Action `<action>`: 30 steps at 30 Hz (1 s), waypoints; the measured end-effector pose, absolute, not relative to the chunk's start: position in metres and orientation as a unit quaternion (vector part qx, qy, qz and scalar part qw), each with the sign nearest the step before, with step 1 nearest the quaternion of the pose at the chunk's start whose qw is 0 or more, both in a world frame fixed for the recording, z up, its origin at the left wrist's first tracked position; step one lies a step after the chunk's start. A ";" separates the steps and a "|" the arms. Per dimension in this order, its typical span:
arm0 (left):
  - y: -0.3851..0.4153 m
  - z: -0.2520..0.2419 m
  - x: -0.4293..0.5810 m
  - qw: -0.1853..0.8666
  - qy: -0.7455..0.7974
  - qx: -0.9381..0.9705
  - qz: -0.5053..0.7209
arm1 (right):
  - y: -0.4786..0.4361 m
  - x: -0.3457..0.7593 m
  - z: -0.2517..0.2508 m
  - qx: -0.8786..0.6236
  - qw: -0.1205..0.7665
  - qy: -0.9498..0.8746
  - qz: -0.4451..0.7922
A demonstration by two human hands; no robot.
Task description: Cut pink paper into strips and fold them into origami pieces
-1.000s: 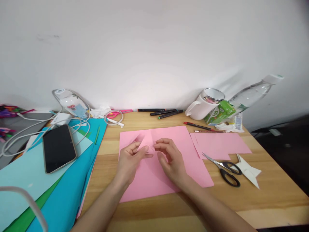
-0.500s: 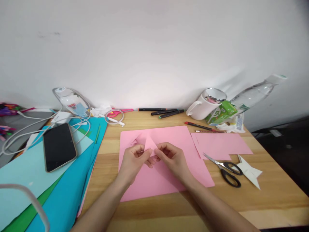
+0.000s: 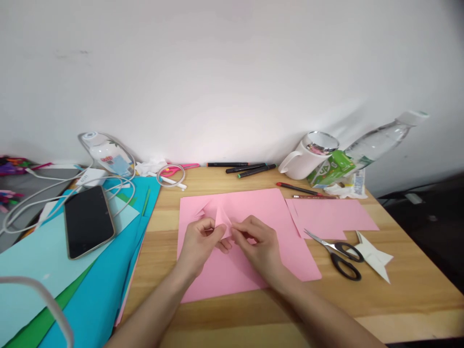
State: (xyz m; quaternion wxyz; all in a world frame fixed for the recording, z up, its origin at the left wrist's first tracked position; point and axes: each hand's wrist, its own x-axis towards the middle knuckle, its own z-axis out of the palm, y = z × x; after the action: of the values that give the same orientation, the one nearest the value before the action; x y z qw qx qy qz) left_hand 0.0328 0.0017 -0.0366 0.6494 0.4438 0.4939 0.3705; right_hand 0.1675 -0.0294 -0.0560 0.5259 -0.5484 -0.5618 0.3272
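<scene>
Both hands pinch a small folded pink paper piece (image 3: 222, 218), its pointed tip facing away from me. My left hand (image 3: 201, 244) grips its left side between thumb and fingers, with some fingertips showing beneath. My right hand (image 3: 259, 244) pinches its right edge with thumb and forefinger. Below them lies a large pink sheet (image 3: 250, 275) on the wooden table. Just beyond my left hand, another small folded pink piece (image 3: 203, 210) rests on that sheet. The lower part of the held piece is hidden by my fingers.
Right of the sheet lie black-handled scissors (image 3: 339, 256), a white paper cutout (image 3: 373, 256) and pink offcuts (image 3: 333, 217). Markers (image 3: 250, 167), a white mug (image 3: 306, 154) and a bottle (image 3: 384, 137) stand or lie along the back. A phone (image 3: 89, 221) rests on coloured paper at left.
The folded piece has turned slightly and its tip has shifted left. My right fingers have moved a little at its right edge. The left hand stays nearly still.
</scene>
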 end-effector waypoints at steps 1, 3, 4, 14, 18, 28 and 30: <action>0.002 -0.036 0.033 0.649 0.493 0.444 0.373 | -0.031 0.167 -0.056 -0.547 0.528 -0.578 0.296; 0.002 -0.036 0.033 0.653 0.485 0.444 0.376 | -0.031 0.166 -0.055 -0.544 0.524 -0.580 0.306; 0.003 -0.036 0.032 0.659 0.479 0.443 0.374 | -0.030 0.166 -0.054 -0.542 0.521 -0.561 0.346; 0.004 -0.039 0.027 0.725 0.422 0.418 0.349 | -0.024 0.172 -0.054 -0.521 0.542 -0.408 0.518; 0.003 -0.038 0.027 0.727 0.428 0.406 0.352 | -0.024 0.173 -0.052 -0.517 0.530 -0.413 0.530; 0.002 -0.037 0.027 0.721 0.441 0.400 0.354 | -0.024 0.174 -0.052 -0.510 0.514 -0.432 0.538; 0.002 -0.037 0.028 0.718 0.444 0.401 0.355 | -0.024 0.174 -0.053 -0.512 0.513 -0.430 0.538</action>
State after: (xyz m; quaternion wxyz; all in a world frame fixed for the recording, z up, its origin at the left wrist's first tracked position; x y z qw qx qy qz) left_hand 0.0275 0.0023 -0.0374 0.7183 0.4008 0.4443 0.3550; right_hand 0.1742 -0.0241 -0.0532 0.5129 -0.5120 -0.4299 0.5385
